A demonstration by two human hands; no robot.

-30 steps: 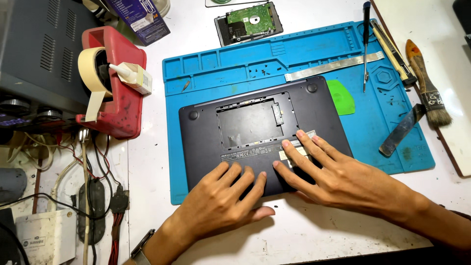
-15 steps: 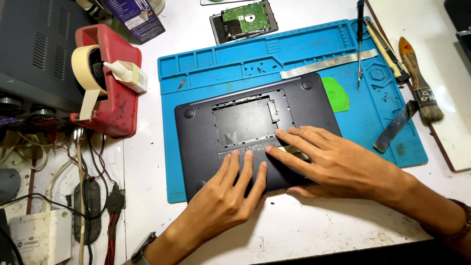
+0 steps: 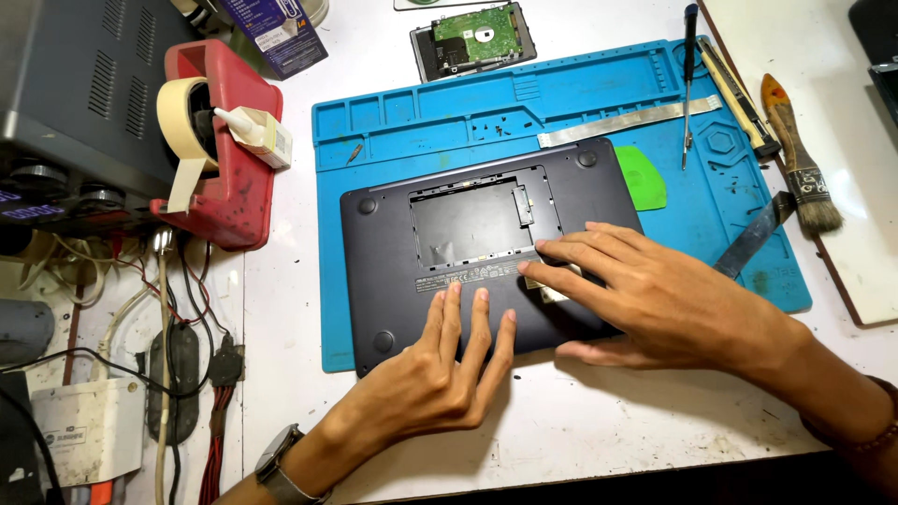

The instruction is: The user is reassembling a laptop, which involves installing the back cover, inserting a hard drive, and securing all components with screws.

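Observation:
A dark laptop [image 3: 402,252] lies bottom side up on a blue work mat [image 3: 449,117], with an open rectangular bay in its base. My left hand [image 3: 440,374] rests flat on the laptop's near edge, fingers together and pointing away from me. My right hand [image 3: 645,290] lies flat on the laptop's right part, fingertips pressing near a small pale piece just right of the bay. Neither hand holds anything.
On the mat lie a green pry pick [image 3: 644,178], a flat silver ribbon cable [image 3: 627,120] and a screwdriver [image 3: 688,84]. A bare hard drive [image 3: 472,37] sits behind the mat. A brush [image 3: 800,159] lies right; a red tape dispenser [image 3: 220,140] stands left.
The view has shifted. My left hand slid forward onto the laptop's near edge and my right hand moved slightly right over the base.

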